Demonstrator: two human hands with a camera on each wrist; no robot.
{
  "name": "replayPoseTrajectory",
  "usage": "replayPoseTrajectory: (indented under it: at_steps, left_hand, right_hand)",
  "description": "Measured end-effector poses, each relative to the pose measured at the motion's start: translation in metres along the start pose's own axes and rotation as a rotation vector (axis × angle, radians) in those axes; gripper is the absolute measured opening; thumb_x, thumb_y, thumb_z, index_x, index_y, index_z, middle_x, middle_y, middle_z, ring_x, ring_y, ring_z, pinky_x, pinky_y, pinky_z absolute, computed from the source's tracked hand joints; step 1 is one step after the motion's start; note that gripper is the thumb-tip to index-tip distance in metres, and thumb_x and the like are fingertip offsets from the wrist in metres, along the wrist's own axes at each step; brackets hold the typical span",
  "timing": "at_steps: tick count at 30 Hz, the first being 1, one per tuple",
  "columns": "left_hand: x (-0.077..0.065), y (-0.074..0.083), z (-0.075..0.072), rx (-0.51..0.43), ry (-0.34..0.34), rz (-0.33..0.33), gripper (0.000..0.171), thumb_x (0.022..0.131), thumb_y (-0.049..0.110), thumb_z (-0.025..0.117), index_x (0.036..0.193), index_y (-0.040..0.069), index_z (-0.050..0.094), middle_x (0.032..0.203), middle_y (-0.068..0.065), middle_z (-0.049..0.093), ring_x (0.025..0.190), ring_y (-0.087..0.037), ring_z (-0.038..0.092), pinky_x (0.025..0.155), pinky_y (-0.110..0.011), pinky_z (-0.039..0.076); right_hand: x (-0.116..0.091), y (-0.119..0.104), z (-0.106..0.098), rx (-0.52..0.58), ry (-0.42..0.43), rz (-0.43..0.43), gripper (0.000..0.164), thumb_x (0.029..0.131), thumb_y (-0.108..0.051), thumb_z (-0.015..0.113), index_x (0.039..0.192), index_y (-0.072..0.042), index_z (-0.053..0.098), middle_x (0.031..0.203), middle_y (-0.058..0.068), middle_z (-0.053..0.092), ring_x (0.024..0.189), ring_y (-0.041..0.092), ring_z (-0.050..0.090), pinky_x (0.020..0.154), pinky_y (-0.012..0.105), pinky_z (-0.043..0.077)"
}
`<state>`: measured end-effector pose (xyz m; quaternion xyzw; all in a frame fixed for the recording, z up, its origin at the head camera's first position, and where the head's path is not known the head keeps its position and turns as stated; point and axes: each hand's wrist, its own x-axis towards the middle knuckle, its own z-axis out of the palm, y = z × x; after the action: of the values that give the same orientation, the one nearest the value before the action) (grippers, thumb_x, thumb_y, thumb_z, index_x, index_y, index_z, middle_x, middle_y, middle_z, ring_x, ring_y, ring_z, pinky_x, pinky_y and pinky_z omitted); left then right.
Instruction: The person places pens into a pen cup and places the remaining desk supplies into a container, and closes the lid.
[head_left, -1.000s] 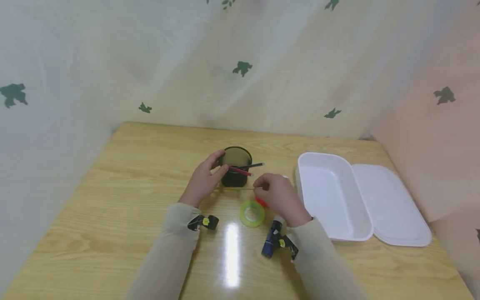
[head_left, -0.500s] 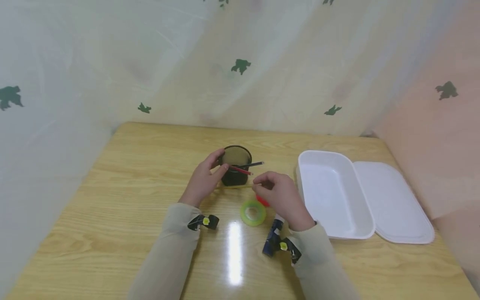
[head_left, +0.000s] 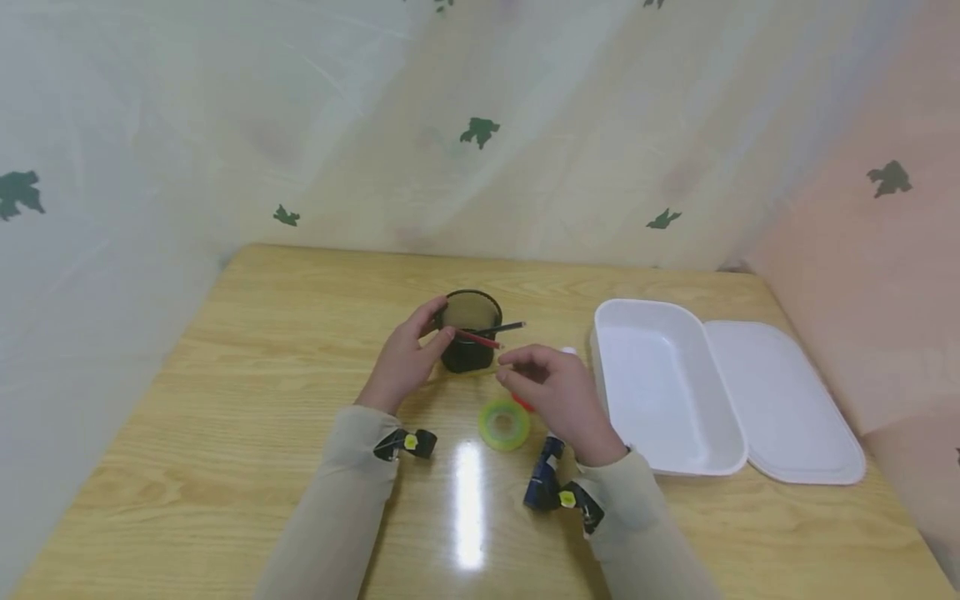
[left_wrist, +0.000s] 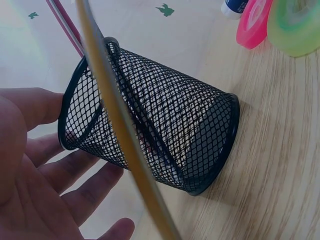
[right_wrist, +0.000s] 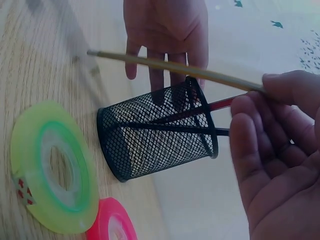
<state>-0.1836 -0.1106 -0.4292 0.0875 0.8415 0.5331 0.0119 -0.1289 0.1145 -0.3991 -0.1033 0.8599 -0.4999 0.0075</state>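
Note:
A black mesh pencil cup (head_left: 467, 357) stands upright on the table, with a red pencil (head_left: 477, 339) and a dark pencil (head_left: 502, 329) leaning in it. My left hand (head_left: 401, 362) holds the cup at its left side, thumb against the rim and fingers behind the mesh in the left wrist view. Between thumb and fingertips, my right hand (head_left: 558, 392) pinches one end of a yellow pencil (right_wrist: 165, 65). That pencil is held in the air in front of the cup, outside it, its other end pointing left and slightly down in the head view.
A yellow-green tape roll (head_left: 504, 425) lies in front of the cup, beside a pink-red tape roll (right_wrist: 114, 222) partly hidden by my right hand. A dark blue glue stick (head_left: 543, 475) lies near my right wrist. A white box (head_left: 663, 392) and its lid (head_left: 787, 408) are at right.
My right hand has shifted slightly left towards the cup, and less of the yellow pencil's length shows in the head view. My left hand stays at the cup.

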Motion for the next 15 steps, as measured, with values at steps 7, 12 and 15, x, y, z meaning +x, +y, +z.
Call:
replayPoseTrajectory:
  at_steps: [7, 12, 15]
  left_hand:
    - [-0.0003, 0.0017, 0.0014, 0.009, -0.004, -0.014, 0.056, 0.103, 0.03, 0.056, 0.155, 0.017, 0.039, 0.157, -0.006, 0.042, 0.137, -0.034, 0.047, 0.111, -0.057, 0.037]
    - [-0.0013, 0.005, 0.0015, 0.002, -0.019, -0.032, 0.057, 0.103, 0.031, 0.056, 0.156, 0.019, 0.038, 0.158, -0.005, 0.04, 0.138, -0.034, 0.045, 0.109, -0.056, 0.04]
    - [-0.0018, 0.0057, 0.0015, -0.002, -0.026, -0.039, 0.057, 0.103, 0.032, 0.056, 0.156, 0.02, 0.037, 0.158, -0.004, 0.04, 0.139, -0.034, 0.045, 0.106, -0.055, 0.043]
  right_hand:
    - [-0.0032, 0.0013, -0.0014, 0.092, 0.018, -0.064, 0.018, 0.09, -0.018, 0.077, 0.105, -0.008, 0.076, 0.101, 0.0, 0.074, 0.087, 0.016, 0.068, 0.079, 0.032, 0.057]
    - [-0.0057, -0.0018, -0.0065, 0.136, 0.032, -0.079, 0.014, 0.09, -0.015, 0.077, 0.104, -0.011, 0.076, 0.101, 0.0, 0.074, 0.088, 0.016, 0.068, 0.08, 0.029, 0.057]
    - [-0.0077, -0.0038, -0.0094, 0.144, 0.045, -0.08, 0.013, 0.09, -0.017, 0.077, 0.103, -0.015, 0.077, 0.1, -0.003, 0.074, 0.09, 0.015, 0.068, 0.081, 0.029, 0.057]
